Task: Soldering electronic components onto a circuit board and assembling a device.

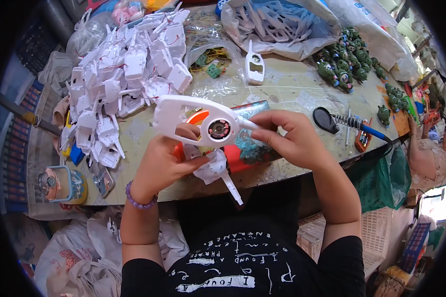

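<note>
A white plastic shell [183, 110] with a round dark speaker in it is held up over the front of the table. My right hand [288, 136] pinches its narrow stem between thumb and fingers. My left hand [171, 157] is closed on the shell's wide end, with fingers reaching into its opening. Just below, near my left thumb, is a second white shell half [212, 169], its stem pointing down toward me; whether that hand also grips it, I cannot tell. Under both hands lie a red item [237, 159] and teal strands [255, 146], partly covered.
A large heap of white shells [134, 64] fills the left. At the back, an open sack [295, 52] holds more, beside one finished-looking shell [255, 69]. Green figures [344, 64] and a soldering iron [366, 129] lie right. A jug [74, 185] stands left; another person's arm [423, 161] shows far right.
</note>
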{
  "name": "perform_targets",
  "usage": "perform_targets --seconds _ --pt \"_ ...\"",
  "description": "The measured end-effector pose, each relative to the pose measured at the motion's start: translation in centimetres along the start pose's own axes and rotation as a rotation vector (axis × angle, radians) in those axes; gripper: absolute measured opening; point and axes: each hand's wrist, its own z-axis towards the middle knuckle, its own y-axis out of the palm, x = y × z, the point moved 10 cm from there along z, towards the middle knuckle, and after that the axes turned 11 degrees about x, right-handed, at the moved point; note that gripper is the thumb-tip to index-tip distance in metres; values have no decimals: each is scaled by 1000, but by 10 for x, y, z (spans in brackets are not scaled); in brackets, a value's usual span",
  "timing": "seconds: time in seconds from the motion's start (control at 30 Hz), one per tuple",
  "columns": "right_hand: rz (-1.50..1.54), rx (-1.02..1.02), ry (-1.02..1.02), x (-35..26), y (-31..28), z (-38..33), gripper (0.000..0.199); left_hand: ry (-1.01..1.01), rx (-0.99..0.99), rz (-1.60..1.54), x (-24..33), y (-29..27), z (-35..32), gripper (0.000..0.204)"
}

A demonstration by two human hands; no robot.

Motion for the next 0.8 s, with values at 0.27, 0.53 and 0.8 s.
perform_targets --seconds 0.27,0.53,0.8 --pt "164 -31 279 16 25 -26 20 143 -58 235 -1 -5 -25 26" --pt "-73 45 181 6 35 -50 39 -142 164 171 -12 -31 -63 14" --pt "-453 145 -259 -35 68 -69 35 -878 -224 -803 -28 93 -114 47"
